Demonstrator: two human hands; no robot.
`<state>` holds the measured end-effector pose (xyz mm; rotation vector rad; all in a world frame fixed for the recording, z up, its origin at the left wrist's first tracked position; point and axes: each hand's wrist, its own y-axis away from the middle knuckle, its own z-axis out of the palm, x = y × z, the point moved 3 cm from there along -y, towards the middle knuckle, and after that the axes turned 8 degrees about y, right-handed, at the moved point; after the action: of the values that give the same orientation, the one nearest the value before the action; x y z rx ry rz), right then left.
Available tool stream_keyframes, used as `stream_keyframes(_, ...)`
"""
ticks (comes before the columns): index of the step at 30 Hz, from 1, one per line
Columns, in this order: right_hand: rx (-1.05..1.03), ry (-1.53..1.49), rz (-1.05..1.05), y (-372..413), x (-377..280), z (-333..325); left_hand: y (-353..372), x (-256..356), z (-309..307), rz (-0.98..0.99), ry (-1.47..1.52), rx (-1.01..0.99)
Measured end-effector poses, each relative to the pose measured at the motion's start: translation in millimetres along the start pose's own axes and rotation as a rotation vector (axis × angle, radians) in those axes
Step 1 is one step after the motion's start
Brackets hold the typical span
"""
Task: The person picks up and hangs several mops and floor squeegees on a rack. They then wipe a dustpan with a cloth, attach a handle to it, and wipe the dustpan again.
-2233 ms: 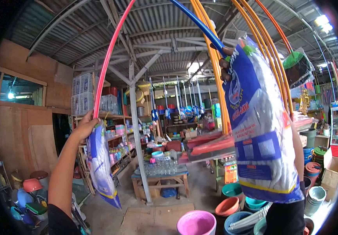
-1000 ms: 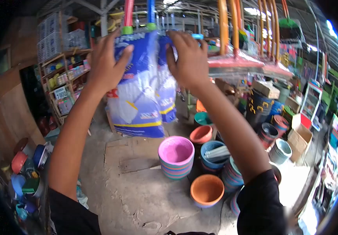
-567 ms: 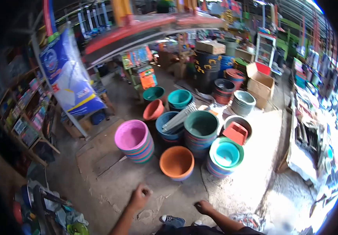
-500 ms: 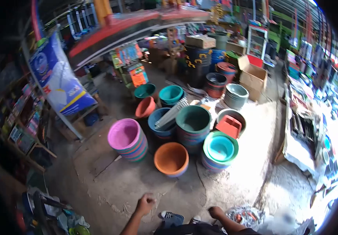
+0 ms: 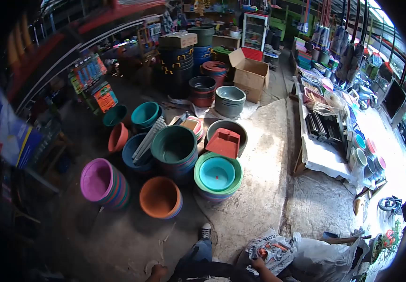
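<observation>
Low at the bottom, my left hand [image 5: 158, 270] hangs with curled fingers and nothing seen in it, above the concrete floor. My right hand [image 5: 258, 263] is also loosely closed; it overlaps a white printed plastic sack [image 5: 285, 243] holding orange things. In front of my feet stand stacks of plastic tubs: an orange tub [image 5: 159, 197], a pink tub [image 5: 96, 181] and a dark green tub [image 5: 174, 144]. A turquoise basin [image 5: 217, 174] sits inside a green one on the right stack. Behind it, a red dustpan [image 5: 224, 142] lies across a grey tub.
A table [image 5: 323, 157] covered with wares runs along the right. An open cardboard box [image 5: 250, 73] and black bins [image 5: 179, 68] stand behind the tubs. More pale plastic bags [image 5: 327, 258] lie at lower right. A blue-and-white bag [image 5: 12, 131] hangs at left.
The view has swung right, so the tubs now sit further left. Both hands are lower in view, and one foot has stepped forward. The right hand now overlaps the plastic sack.
</observation>
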<state>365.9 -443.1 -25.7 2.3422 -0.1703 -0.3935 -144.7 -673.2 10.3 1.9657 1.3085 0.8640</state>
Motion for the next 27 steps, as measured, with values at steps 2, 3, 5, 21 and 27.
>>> stream_keyframes(2,-0.058,-0.185,-0.048,-14,-46,-15,-36,27,-8,-0.01,-0.009,-0.056)
stream_keyframes(3,-0.047,-0.201,-0.035,-24,-65,-28,-59,46,-12,0.042,0.025,-0.052)
stream_keyframes(5,0.029,-0.179,-0.106,-36,-96,-49,-84,88,-30,0.261,0.05,-0.092)
stream_keyframes(21,0.16,-0.274,0.226,-143,-17,-134,-208,517,-94,0.595,0.354,-0.145)
stream_keyframes(27,0.091,-0.405,0.241,-259,44,-183,-201,632,-44,0.501,0.179,-0.146)
